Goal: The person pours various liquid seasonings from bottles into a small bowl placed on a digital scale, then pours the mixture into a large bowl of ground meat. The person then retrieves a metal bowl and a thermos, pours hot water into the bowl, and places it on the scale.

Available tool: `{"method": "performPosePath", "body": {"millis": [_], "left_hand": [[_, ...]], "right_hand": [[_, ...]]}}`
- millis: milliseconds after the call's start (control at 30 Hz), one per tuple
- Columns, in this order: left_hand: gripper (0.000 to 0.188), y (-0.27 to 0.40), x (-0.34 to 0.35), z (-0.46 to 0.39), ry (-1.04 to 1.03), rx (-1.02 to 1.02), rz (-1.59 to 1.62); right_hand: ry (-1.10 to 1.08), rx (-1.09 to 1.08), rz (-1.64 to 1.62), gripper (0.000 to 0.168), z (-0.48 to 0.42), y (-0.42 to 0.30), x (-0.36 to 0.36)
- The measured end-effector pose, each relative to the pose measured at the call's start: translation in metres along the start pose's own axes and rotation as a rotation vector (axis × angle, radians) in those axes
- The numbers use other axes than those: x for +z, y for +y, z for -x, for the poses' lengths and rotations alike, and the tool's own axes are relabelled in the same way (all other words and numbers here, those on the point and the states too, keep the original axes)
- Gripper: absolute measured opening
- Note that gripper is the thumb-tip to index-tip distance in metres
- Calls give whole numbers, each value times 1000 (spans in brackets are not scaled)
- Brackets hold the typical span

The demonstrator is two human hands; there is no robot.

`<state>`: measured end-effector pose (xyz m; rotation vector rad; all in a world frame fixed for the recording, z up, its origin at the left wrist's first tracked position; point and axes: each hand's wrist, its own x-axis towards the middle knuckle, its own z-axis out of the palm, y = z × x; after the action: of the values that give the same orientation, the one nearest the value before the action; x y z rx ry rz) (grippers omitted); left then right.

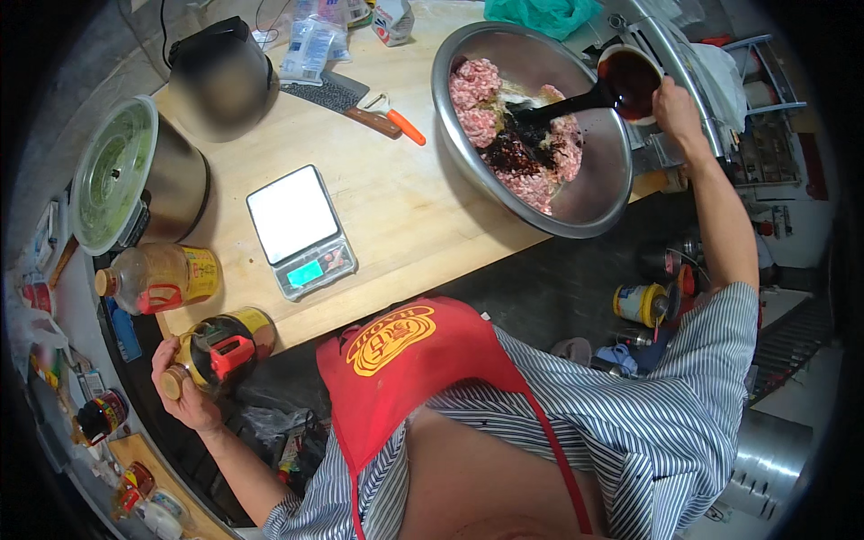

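Note:
My right hand (677, 115) holds a small bowl (649, 57) of dark brown liquid by its rim, tilted over a large stainless steel mixing bowl (604, 169). A thick dark stream (574, 104) runs from it onto pink minced meat (476, 81) inside. Dark liquid pools across the middle of the mince, beside some pale powder. At the table's near left corner, my left hand (197, 407) grips the neck of a large plastic bottle (260, 331) with a red handle and dark contents. Its tan cap (174, 381) is on.
A digital kitchen scale (293, 216) lies on the wooden table (398, 196). Behind it are a cleaver (331, 94) and an orange-handled peeler (405, 127). A second bottle (199, 273), a lidded steel pot (179, 182) and a dark appliance (223, 81) line the left side.

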<state>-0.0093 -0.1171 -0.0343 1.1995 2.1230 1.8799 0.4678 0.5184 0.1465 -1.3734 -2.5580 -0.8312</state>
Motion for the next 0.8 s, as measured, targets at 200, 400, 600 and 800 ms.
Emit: {"method": "performPosePath", "body": {"millis": [200, 400, 600, 800], "left_hand": [[41, -5, -5, 10, 52, -31, 39], [49, -14, -5, 13, 72, -5, 77], [96, -27, 15, 37, 207, 28, 110], [101, -82, 26, 90, 269, 86, -1]], "right_hand": [[144, -158, 87, 18, -36, 8, -52], [277, -238, 142, 16, -42, 17, -101], [335, -140, 225, 17, -31, 15, -139], [335, -139, 305, 16, -18, 14, -172]]}}
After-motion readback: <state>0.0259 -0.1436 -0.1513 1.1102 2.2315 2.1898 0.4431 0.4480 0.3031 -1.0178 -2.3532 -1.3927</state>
